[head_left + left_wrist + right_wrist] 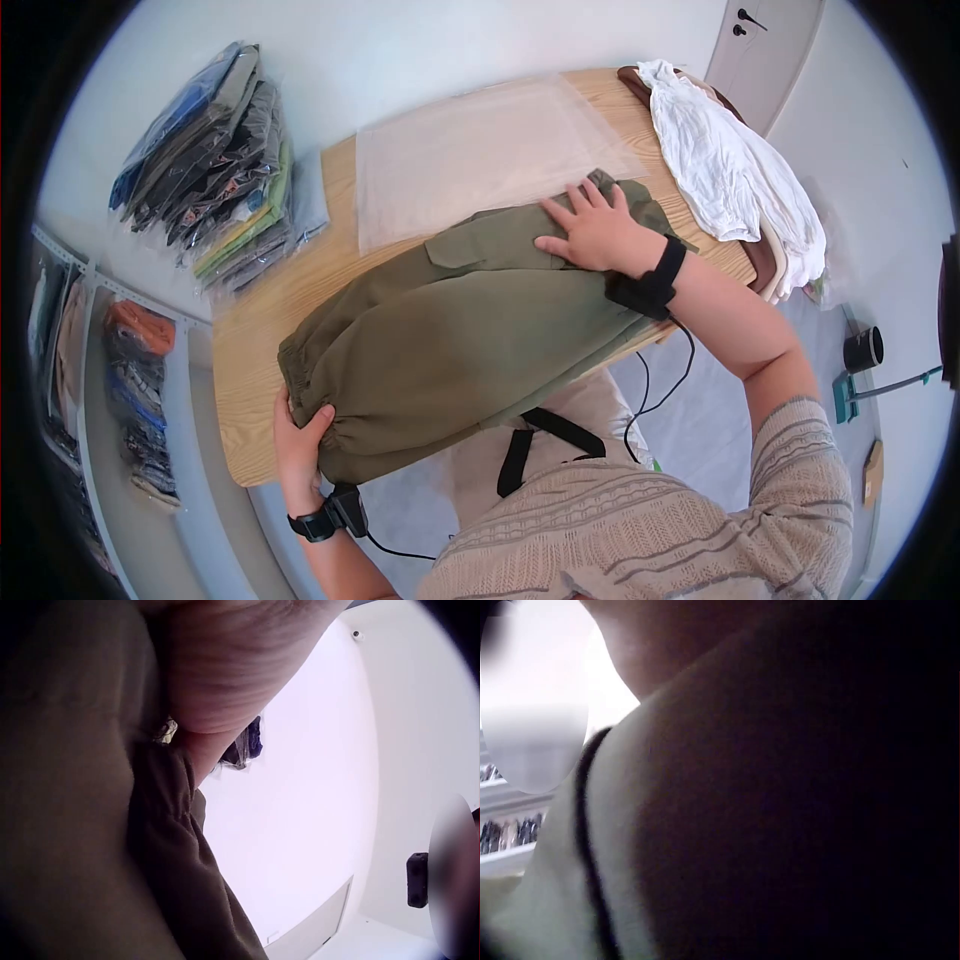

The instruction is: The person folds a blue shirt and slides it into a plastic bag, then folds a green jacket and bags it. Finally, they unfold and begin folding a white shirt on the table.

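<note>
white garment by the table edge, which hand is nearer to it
Right. The right hand lies on the end of the green garment nearer the white garment; the left hand holds the green garment's opposite end, farther off.

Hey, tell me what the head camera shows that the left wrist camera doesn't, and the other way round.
Only the head view shows the right hand resting with spread fingers, the wooden table, the clear plastic sheeting and the white garment.

Only the left wrist view shows a small black device at the right edge, beside a blurred patch.

Both show the left hand gripping the olive garment at its gathered edge.
</note>
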{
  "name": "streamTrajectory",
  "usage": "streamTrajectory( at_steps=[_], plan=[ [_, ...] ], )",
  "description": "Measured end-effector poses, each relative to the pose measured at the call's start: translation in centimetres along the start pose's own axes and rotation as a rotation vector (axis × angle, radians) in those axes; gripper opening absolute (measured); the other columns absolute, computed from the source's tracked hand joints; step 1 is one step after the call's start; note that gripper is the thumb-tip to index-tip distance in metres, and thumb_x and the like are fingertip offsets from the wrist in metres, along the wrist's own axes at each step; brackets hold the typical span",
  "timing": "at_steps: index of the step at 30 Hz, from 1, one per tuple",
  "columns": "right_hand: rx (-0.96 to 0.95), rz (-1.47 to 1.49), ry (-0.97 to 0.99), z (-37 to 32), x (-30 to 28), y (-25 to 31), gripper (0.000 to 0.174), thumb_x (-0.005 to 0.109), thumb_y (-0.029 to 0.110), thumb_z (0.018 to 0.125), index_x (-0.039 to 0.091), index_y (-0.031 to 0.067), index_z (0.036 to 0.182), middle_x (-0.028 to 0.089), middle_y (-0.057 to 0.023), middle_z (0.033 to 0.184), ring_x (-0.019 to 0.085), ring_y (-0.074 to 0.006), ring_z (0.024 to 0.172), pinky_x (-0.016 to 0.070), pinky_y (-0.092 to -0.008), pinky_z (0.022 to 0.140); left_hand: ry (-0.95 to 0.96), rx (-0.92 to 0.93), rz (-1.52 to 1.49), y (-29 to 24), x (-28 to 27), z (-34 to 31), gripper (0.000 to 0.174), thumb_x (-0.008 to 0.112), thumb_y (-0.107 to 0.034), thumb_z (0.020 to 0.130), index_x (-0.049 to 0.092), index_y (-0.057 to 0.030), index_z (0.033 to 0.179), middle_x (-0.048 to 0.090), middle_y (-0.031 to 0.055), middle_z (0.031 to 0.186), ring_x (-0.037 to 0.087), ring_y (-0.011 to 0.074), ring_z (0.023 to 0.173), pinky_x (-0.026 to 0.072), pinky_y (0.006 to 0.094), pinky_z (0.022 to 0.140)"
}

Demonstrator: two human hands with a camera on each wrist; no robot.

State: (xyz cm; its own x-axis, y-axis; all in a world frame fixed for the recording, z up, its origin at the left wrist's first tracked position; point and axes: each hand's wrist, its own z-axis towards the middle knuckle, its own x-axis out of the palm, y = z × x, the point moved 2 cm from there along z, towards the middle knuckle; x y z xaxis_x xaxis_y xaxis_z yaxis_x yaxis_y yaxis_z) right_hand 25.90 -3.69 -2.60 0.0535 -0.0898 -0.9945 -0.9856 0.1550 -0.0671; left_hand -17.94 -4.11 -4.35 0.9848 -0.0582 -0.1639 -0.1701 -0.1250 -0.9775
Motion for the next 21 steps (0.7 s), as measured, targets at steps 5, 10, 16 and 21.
streamTrajectory(
  at_steps=[5,10,16,21],
  plan=[
    [0.044,0.363,0.141,0.5,-0.1,-2.7,0.067,0.033,0.059,0.093,0.029,0.0173,0.146,0.020,-0.0205,0.152,0.016,-0.0329,0.142,0.0178,-0.0581,0.109,0.011,-0.015,-0.007,0.0,0.1,0.2,0.072,0.069,-0.001,0.076,0.033,0.0048,0.137,0.049,0.0154,0.130,0.050,0.0235,0.116,0.0399,0.0333,0.099],
    [0.009,0.449,-0.189,0.3,-0.6,-5.9,0.050,0.043,0.038,0.098,0.041,0.0101,0.139,0.034,-0.0154,0.147,0.024,-0.0322,0.140,0.0228,-0.0426,0.111,-0.048,-0.018,0.009,0.1,0.1,0.1,0.071,0.068,0.001,0.076,0.033,0.0047,0.138,0.048,0.0152,0.131,0.049,0.0228,0.116,0.0390,0.0329,0.099],
    [0.123,0.533,-0.242,1.2,0.3,-8.6,0.044,0.047,0.024,0.093,0.046,0.0053,0.133,0.040,-0.0159,0.143,0.033,-0.0323,0.135,0.0286,-0.0406,0.109,-0.038,-0.028,-0.008,-0.2,0.2,0.1,0.070,0.067,0.002,0.076,0.033,0.0047,0.138,0.048,0.0157,0.130,0.050,0.0226,0.115,0.0389,0.0328,0.099],
    [-0.015,0.703,-0.550,-5.4,-4.0,-6.5,0.040,0.049,0.015,0.091,0.048,0.0016,0.129,0.048,-0.0203,0.134,0.036,-0.0331,0.133,0.0299,-0.0401,0.108,-0.028,-0.042,-0.012,0.3,-0.3,0.4,0.070,0.067,0.001,0.077,0.033,0.0043,0.137,0.048,0.0159,0.130,0.050,0.0228,0.115,0.0390,0.0330,0.099]
  ],
)
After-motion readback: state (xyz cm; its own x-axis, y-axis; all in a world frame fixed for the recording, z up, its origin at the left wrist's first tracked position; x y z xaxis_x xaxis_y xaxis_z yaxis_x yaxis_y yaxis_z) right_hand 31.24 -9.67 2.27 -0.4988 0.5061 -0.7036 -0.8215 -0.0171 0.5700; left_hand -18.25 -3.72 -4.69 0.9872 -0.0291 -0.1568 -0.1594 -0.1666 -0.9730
